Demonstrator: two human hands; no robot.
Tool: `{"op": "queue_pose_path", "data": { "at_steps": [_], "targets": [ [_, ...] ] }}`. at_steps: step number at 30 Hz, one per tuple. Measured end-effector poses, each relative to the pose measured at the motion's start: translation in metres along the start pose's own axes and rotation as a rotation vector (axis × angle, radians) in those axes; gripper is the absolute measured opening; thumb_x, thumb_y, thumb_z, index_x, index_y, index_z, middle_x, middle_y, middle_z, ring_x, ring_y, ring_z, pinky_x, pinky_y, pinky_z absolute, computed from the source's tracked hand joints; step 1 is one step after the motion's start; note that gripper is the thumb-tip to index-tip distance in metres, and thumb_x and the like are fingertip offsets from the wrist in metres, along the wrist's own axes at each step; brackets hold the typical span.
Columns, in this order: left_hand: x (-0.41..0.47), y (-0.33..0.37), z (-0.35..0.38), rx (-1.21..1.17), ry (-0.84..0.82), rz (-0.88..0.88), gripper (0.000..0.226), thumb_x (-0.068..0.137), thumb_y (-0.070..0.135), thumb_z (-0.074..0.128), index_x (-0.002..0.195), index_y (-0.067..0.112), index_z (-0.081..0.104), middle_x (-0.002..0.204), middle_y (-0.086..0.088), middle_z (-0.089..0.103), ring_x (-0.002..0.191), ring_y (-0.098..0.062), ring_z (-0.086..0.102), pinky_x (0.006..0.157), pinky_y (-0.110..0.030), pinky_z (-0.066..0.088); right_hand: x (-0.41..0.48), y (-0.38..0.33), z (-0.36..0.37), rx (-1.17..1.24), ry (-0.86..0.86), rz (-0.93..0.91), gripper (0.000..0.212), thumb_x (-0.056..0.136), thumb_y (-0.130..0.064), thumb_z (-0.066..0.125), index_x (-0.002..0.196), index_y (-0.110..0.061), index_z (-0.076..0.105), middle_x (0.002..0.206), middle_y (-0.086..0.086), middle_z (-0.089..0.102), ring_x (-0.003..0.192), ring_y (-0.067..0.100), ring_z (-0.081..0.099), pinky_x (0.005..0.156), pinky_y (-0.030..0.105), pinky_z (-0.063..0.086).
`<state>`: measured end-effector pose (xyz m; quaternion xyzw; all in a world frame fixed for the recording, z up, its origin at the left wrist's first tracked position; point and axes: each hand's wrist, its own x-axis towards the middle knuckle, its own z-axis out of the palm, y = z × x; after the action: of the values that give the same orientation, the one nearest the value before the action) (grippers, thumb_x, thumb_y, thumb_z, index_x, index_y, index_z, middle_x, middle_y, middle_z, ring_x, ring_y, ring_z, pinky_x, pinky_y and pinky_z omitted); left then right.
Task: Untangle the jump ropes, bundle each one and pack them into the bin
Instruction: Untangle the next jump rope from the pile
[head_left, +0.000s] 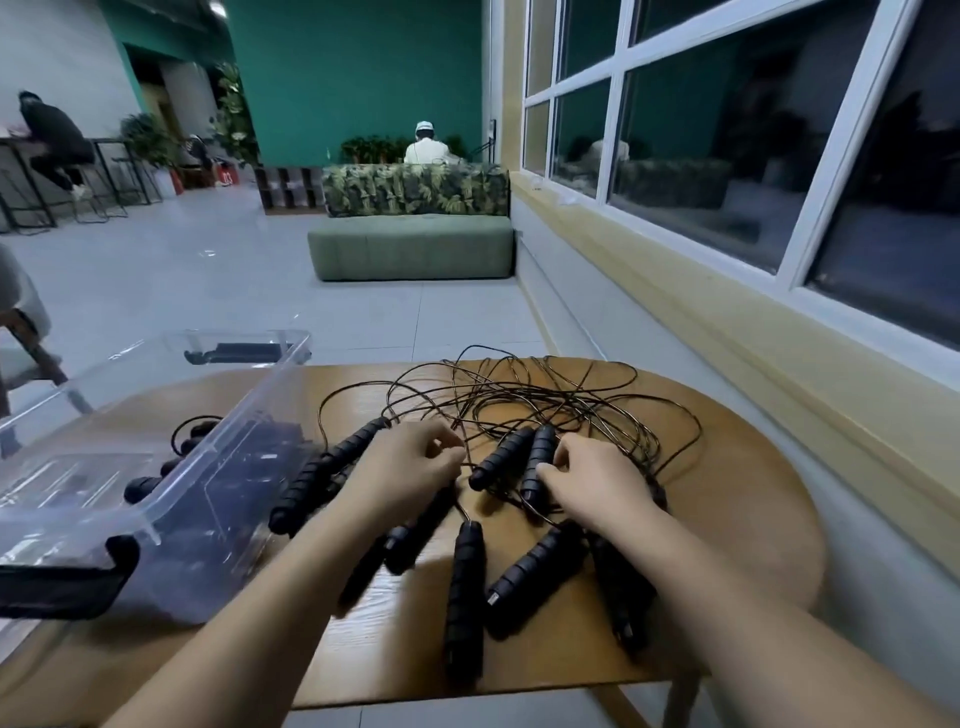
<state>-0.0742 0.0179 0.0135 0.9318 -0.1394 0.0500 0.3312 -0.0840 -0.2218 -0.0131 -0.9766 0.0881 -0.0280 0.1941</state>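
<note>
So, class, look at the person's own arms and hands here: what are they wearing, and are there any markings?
The left hand and right hand are bare: no gloves, and no rings that I can make out. Both forearms are uncovered up to the frame's lower edge, with no sleeves, watch, bands or markings in view.

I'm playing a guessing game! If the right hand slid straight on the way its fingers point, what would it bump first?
Most likely the black ribbed jump-rope handle right at the right hand fingertips; they may be touching it.
</note>
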Motion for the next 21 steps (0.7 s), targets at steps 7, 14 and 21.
{"op": "queue_pose_path", "data": {
  "at_steps": [7,14,21],
  "targets": [
    [0.012,0.002,0.033,0.032,0.034,0.050,0.007,0.095,0.032,0.068,0.092,0.037,0.073,0.094,0.011,0.074,0.086,-0.001,0.067,0.083,-0.030,0.056,0.038,-0.008,0.036,0.021,0.002,0.122,0.064,0.095,-0.061,0.064,0.137,-0.015,0.048,0.131,0.009,0.068,0.121,0.035,0.066,0.085,0.039,0.051],
    [0.012,0.007,0.047,-0.050,0.044,0.098,0.010,0.092,0.026,0.071,0.101,0.029,0.075,0.086,0.014,0.075,0.080,-0.002,0.070,0.080,-0.035,0.060,0.054,0.005,0.025,0.407,0.093,0.193,0.052,0.087,-0.052,0.073,0.120,-0.015,0.057,0.108,0.005,0.071,0.092,0.028,0.065,0.078,0.035,0.052],
    [0.019,0.000,0.029,-0.101,0.248,0.188,0.069,0.084,0.020,0.082,0.144,0.038,0.052,0.139,0.016,0.056,0.125,-0.003,0.052,0.109,-0.030,0.045,-0.001,-0.005,-0.030,0.711,-0.061,-0.097,0.027,0.083,-0.038,0.060,0.103,-0.027,0.075,0.092,0.005,0.077,0.080,0.030,0.072,0.075,0.054,0.063]
  ]
}}
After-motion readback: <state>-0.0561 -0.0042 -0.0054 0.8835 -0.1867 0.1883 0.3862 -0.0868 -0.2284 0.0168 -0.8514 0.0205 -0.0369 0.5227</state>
